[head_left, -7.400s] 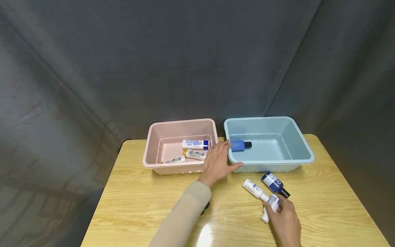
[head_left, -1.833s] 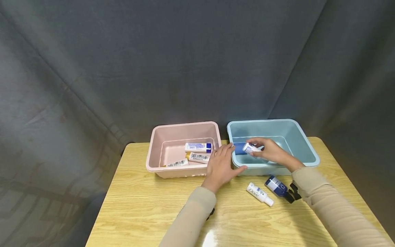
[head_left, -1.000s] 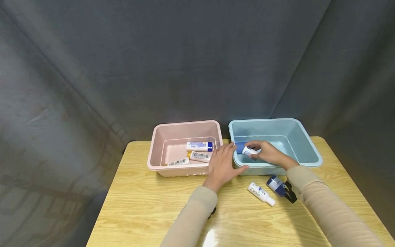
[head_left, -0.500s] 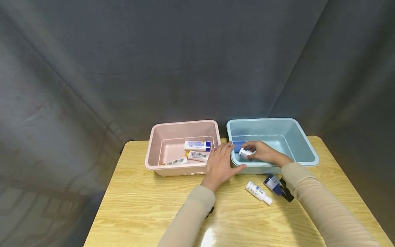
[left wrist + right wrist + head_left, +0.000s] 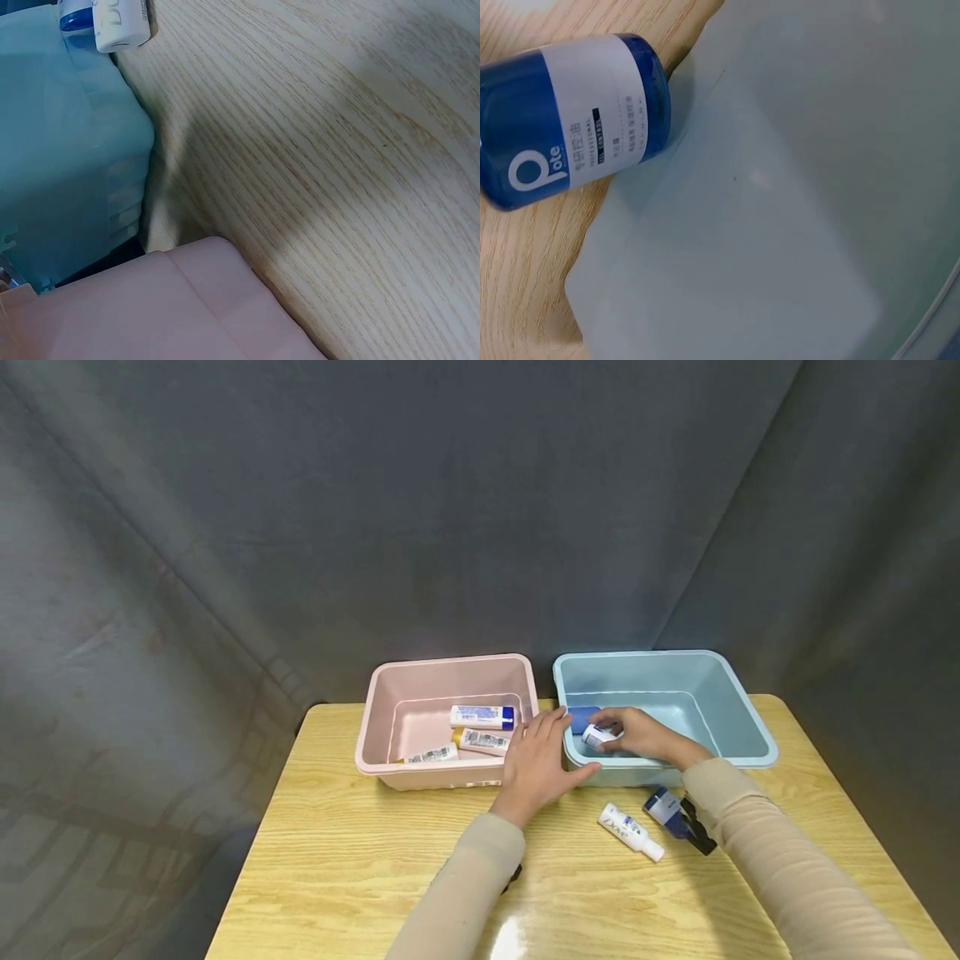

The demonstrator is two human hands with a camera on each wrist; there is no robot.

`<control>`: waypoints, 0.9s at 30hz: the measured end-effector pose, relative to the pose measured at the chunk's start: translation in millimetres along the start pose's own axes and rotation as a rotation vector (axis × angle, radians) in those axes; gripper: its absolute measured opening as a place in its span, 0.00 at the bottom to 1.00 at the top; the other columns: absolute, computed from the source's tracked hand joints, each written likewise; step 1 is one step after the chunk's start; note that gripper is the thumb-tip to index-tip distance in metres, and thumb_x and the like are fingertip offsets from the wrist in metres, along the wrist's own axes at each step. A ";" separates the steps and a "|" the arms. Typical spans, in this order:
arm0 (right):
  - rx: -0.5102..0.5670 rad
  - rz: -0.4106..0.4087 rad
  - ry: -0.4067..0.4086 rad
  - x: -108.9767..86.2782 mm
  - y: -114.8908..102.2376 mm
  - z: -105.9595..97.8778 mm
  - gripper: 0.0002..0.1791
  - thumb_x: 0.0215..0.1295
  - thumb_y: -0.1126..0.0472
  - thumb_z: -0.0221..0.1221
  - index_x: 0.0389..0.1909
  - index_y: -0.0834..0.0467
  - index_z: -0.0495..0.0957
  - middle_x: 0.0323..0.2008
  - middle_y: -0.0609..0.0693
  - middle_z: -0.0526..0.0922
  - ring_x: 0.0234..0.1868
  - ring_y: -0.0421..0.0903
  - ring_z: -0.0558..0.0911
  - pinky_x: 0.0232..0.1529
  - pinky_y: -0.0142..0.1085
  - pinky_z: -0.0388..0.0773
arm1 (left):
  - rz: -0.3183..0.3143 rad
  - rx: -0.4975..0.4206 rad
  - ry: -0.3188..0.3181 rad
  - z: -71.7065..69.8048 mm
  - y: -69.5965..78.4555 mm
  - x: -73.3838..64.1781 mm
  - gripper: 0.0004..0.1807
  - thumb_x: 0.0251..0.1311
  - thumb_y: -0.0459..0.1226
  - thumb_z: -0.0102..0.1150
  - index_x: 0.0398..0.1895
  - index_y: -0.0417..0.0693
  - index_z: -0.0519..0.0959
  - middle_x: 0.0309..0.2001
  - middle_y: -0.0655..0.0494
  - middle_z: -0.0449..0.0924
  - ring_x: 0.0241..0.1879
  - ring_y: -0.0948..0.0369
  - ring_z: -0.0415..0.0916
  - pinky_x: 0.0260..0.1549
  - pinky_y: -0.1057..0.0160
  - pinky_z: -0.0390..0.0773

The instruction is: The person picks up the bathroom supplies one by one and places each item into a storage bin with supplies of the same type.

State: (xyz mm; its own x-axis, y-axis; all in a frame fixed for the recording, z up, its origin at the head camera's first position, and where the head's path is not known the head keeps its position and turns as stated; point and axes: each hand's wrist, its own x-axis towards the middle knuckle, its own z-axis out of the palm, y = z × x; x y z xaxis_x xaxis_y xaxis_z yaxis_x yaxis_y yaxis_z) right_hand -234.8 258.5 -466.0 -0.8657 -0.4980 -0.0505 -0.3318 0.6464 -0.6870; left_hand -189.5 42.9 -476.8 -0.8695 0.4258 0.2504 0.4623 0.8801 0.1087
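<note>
Now the right hand (image 5: pixel 637 732) pinches a small white bottle (image 5: pixel 597 737) between thumb and fingers, down inside the left end of the blue bin (image 5: pixel 678 700), just beside a blue bottle (image 5: pixel 583 719). Over to the left hand (image 5: pixel 536 768): fingers spread, nothing gripped, at that bin's left rim. Further out, three white tubes (image 5: pixel 484 742) lie in the pink bin (image 5: pixel 420 702); nearer, a Dove bottle (image 5: pixel 630 832) and a dark blue bottle (image 5: pixel 667 810) lie on the table (image 5: pixel 337 860).

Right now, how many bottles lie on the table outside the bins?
2: the white Dove bottle, and right of it the dark blue bottle, both in front of the blue bin. The right sleeve could hide more.
</note>
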 end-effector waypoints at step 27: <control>0.023 0.045 0.216 -24.8 -14.4 -15.9 0.17 0.71 0.62 0.58 0.58 0.63 0.77 0.52 0.63 0.81 0.48 0.59 0.81 0.47 0.53 0.79 | -0.005 0.033 -0.008 1.1 1.4 1.5 0.50 0.55 0.78 0.38 0.73 0.59 0.64 0.73 0.63 0.59 0.72 0.62 0.55 0.67 0.55 0.61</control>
State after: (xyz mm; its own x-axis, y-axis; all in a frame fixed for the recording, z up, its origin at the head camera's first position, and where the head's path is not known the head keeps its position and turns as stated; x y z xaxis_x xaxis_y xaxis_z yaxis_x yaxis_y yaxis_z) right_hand -214.6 270.7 -443.3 -0.9405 -0.3319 0.0727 -0.2841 0.6506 -0.7043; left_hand -190.3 45.0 -477.3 -0.8731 0.4233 0.2420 0.4524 0.8884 0.0782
